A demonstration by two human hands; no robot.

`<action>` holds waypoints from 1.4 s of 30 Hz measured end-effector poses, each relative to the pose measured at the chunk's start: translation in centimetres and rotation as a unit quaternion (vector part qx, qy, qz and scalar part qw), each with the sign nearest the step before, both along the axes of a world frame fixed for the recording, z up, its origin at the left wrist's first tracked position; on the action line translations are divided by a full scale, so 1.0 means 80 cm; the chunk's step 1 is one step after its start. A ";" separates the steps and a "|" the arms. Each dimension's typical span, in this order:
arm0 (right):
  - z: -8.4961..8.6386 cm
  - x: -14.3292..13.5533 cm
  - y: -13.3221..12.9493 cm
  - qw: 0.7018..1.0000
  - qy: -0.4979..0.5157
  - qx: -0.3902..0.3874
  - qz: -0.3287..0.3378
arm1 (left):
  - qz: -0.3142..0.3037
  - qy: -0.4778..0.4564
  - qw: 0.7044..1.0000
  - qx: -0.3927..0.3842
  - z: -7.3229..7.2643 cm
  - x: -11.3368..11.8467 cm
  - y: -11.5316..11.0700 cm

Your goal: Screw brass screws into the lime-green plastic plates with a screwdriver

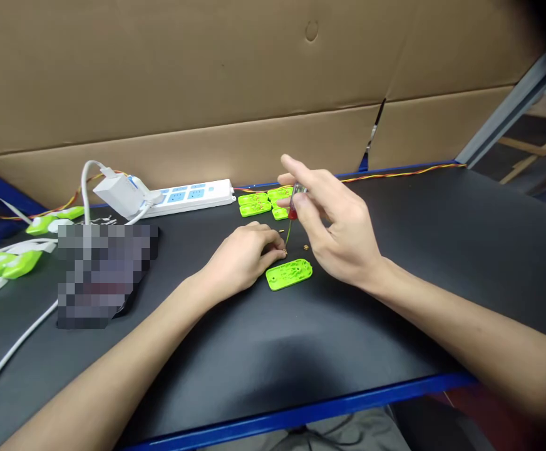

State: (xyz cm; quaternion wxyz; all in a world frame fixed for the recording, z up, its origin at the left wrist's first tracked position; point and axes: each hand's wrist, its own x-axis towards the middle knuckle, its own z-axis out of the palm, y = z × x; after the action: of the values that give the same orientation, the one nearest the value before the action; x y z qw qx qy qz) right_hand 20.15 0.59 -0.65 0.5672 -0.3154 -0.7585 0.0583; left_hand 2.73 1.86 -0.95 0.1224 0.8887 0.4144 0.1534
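My right hand (336, 222) holds a small screwdriver (293, 213) by its red and clear handle, its thin shaft pointing down. The tip meets a tiny brass-coloured part (285, 251), which my left hand (249, 254) pinches against the black table between thumb and forefinger. Just in front of the fingertips lies an oblong green plastic shell (288, 274), hollow side up. Another small brass piece (306, 247) rests on the table to the right of the shaft. Behind the hands several green shells (254, 204) lie together, partly hidden by my right hand.
A white power strip (188, 196) with plugs and cables stands at the back left. A blurred-out dark object (106, 275) lies on the left, beside green and white items (22, 263). Cardboard (254, 75) backs the table, whose front edge (273, 421) is blue.
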 end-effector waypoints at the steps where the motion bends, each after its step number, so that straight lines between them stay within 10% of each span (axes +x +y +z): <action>1: 0.000 0.000 0.000 1.000 0.000 0.000 0.013 | -0.001 0.002 1.000 0.000 0.000 0.000 0.000; 42: 0.001 -0.003 -0.006 1.000 0.006 0.006 -0.017 | -0.008 0.009 1.000 -0.001 0.000 0.000 0.001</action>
State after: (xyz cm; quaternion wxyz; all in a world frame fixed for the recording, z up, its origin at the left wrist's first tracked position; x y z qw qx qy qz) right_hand 19.93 0.10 -0.60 0.5747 -0.3245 -0.7499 0.0455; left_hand 2.74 1.91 -0.97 0.1211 0.8932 0.4084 0.1438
